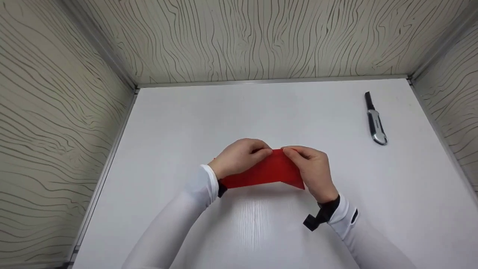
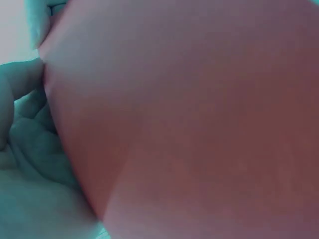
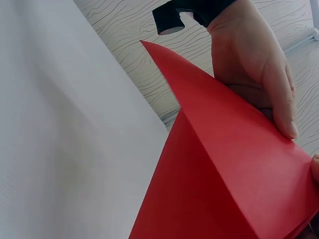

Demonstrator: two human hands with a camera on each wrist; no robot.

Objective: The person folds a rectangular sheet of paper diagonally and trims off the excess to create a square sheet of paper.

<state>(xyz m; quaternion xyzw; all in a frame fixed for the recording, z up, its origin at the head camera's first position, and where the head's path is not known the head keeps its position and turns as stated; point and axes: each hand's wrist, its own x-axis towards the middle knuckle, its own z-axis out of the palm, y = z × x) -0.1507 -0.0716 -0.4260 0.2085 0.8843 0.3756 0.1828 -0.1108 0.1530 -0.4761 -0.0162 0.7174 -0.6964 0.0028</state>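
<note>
A sheet of red paper [image 1: 276, 170] is held up off the white table between both hands. My left hand [image 1: 242, 157] pinches its upper edge between thumb and fingers near the middle. Close beside it, my right hand [image 1: 315, 170] pinches the same edge, with a pointed corner of paper hanging by its palm. In the right wrist view, the red paper [image 3: 239, 154] shows a crease with two angled faces, and the left hand [image 3: 259, 69] grips along its edge. Paper [image 2: 189, 119] fills most of the tinted left wrist view, with the right hand [image 2: 35, 149] at its left edge.
A tool with a silver and black handle and a long dark end, like a utility knife [image 1: 376, 125], lies at the back right of the white table [image 1: 179, 119]. Wood-patterned panels [image 1: 239, 41] enclose the table at the back and both sides.
</note>
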